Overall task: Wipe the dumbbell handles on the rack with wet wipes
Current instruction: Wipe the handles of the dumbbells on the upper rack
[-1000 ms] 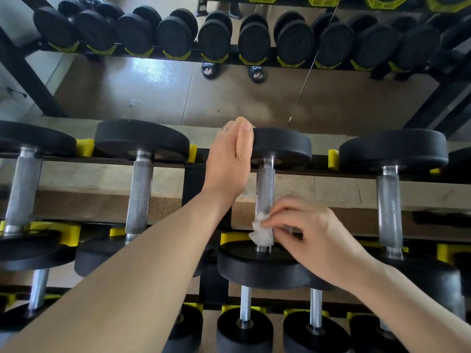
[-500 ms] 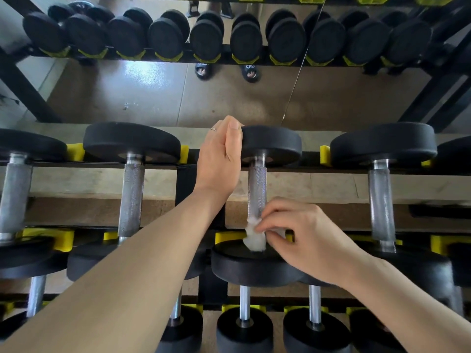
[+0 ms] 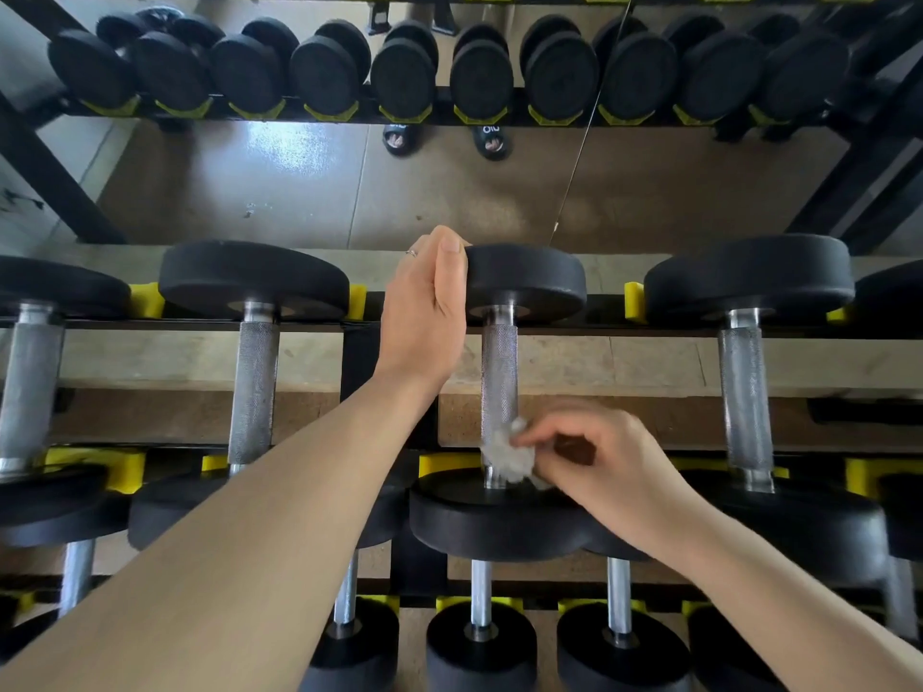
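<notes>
- Left hand [image 3: 424,312] is gripping the far weight head [image 3: 524,279] of the dumbbell.
- Right hand [image 3: 604,472] is pinching the wet wipe [image 3: 507,454] against the handle [image 3: 499,372], at its near end.

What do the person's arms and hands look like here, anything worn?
Both forearms are bare, with no sleeves, gloves or watch in view. The left hand wears a thin silver-coloured ring on one finger. The right hand shows no ring or other item, though it is slightly blurred. No markings are visible.
</notes>
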Demonstrator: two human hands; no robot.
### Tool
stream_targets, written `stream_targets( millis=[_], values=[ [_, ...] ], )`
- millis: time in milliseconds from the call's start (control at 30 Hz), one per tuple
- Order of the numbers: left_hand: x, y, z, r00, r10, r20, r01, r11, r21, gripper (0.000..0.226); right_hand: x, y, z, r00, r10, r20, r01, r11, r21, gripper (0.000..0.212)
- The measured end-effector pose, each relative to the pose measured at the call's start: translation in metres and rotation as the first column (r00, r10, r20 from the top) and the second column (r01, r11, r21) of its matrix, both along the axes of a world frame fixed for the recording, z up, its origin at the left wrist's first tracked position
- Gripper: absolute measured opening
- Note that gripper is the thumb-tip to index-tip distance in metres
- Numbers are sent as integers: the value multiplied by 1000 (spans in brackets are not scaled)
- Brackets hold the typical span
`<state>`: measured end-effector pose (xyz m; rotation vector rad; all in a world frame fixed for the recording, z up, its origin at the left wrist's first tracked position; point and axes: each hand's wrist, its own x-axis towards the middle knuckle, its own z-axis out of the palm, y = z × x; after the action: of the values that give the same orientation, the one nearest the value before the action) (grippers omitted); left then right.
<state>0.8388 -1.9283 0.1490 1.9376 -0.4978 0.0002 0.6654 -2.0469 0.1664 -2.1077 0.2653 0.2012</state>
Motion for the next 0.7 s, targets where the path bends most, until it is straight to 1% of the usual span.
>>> stream_targets(
  millis=[33, 67, 100, 133, 167, 200, 233, 300, 367, 433, 467, 500, 533, 567, 600, 633, 667, 700],
  values=[
    [0, 0, -1, 1000, 1, 0, -1, 1000, 0, 40, 0, -4, 4, 997, -11, -78, 16, 997, 72, 23],
    [0, 1, -1, 1000, 0, 6, 0, 1000, -2, 39, 4, -6, 7, 989, -102, -103, 118, 980, 159, 21],
    [0, 1, -1, 1000, -3, 17, 3, 1000, -7, 38, 10, -7, 7, 963, -254, -94, 270, 934, 233, 20],
    [0, 2, -2, 1000, -7, 31, 7, 1000, -12, 38, 20, -6, 7, 910, -408, -73, 412, 873, 261, 18],
    [0, 2, -1, 999, -11, 39, 11, 1000, -11, 38, 30, -4, 7, 858, -511, -57, 508, 825, 247, 17],
    [0, 2, -1, 999, -11, 38, 11, 1000, -5, 38, 40, 1, 6, 829, -557, -55, 553, 800, 231, 16],
    [0, 1, -1, 1000, -8, 28, 8, 1000, 3, 38, 47, 7, 3, 826, -560, -59, 558, 800, 221, 14],
    [-1, 1, -1, 1000, 3, 4, -3, 1000, 3, 39, 46, 17, -3, 854, -515, -80, 520, 830, 202, 10],
    [-1, 1, 0, 1000, 8, -3, -8, 1000, 10, 38, 30, 18, -2, 898, -424, -120, 439, 884, 161, 8],
    [-1, 0, 2, 1000, 13, 9, -14, 999, 34, 38, 8, 13, -1, 932, -284, -224, 312, 945, 102, 10],
    [-1, 0, 2, 1000, 15, 12, -15, 999, 38, 38, 1, 9, 1, 930, -214, -297, 255, 961, 105, 12],
    [-1, 0, 1, 1000, 15, 14, -15, 999, 36, 38, -2, 4, 2, 920, -174, -351, 236, 962, 141, 13],
    [-1, 0, 1, 1000, 13, 13, -14, 999, 31, 38, 0, 0, 3, 911, -182, -371, 274, 938, 211, 14],
    [-1, 0, 0, 1000, 10, 14, -10, 1000, 24, 38, 7, -2, 3, 895, -242, -375, 364, 882, 299, 15],
    [-1, 0, 0, 1000, 4, 12, -4, 1000, 13, 38, 16, -3, 0, 862, -336, -380, 475, 796, 375, 16],
    [0, 0, -1, 1000, 4, 8, -4, 1000, 4, 38, 26, -3, -3, 820, -428, -381, 565, 716, 411, 17],
    [0, 1, -1, 1000, 6, 2, -6, 1000, 0, 38, 35, 0, -7, 790, -490, -368, 610, 684, 400, 19],
    [1, 1, 0, 1000, 8, -2, -8, 1000, -2, 38, 42, 6, -10, 790, -508, -342, 609, 710, 353, 18]
  ],
)
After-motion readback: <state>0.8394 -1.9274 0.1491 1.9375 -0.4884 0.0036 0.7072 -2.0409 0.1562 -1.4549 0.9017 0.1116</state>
